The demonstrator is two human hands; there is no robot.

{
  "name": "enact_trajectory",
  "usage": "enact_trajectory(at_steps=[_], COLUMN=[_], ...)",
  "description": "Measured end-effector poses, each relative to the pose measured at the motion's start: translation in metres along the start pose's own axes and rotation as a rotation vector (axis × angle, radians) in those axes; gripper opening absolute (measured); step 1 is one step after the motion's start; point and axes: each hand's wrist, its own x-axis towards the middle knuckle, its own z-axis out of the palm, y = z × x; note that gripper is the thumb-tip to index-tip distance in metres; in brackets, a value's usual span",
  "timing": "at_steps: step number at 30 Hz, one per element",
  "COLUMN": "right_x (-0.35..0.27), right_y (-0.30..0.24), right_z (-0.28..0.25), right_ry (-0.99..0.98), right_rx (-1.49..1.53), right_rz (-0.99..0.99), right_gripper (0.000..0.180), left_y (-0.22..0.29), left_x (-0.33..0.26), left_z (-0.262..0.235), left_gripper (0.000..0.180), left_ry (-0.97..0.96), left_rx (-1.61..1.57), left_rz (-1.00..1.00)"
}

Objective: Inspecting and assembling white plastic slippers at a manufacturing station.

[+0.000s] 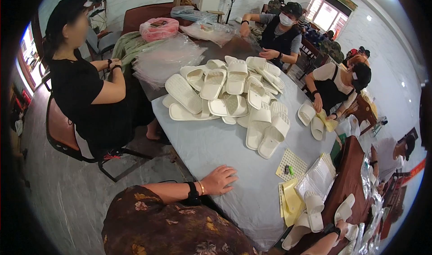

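Observation:
My left hand [219, 180] lies flat on the near edge of the grey-covered table [198, 142], fingers spread and holding nothing. At the lower right, my right hand [344, 229] is closed around a cream slipper [344, 209]; its fingers are partly hidden. Beside it, two more cream slippers, one upright [314, 210] and one tilted [297, 231], rest near the table's right edge. A large heap of cream slippers [225, 86] covers the middle of the table, with a pair [269, 131] at its near side.
Sticker sheets [290, 162], yellow paper [294, 201] and a stack of clear bags [316, 174] lie at the right. Plastic bags [168, 59] are piled at the far left. One person [85, 84] sits left; others work at the far side [281, 34] and right [335, 86].

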Motion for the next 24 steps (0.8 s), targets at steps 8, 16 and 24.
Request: enact_trajectory(at_steps=[8,16,24], right_x=[0.0,-0.097,-0.33], right_y=[0.019,-0.012,-0.072], right_z=[-0.004,-0.077,-0.104], right_ry=[0.085,0.347,-0.06], right_rx=[0.052,0.747,0.973], right_rz=[-0.367,-0.961,-1.66], right_gripper=[0.039,0.019,0.021], left_y=[0.004,0.002,-0.009], left_x=[-0.002,0.019,0.055], left_z=[-0.008,-0.019,-0.033], left_gripper=[0.043,0.037,0.044], left_ry=[-0.022,-0.005,0.067], left_rx=[0.008,-0.219,-1.126], left_rz=[-0.04,-0.219,-0.738])
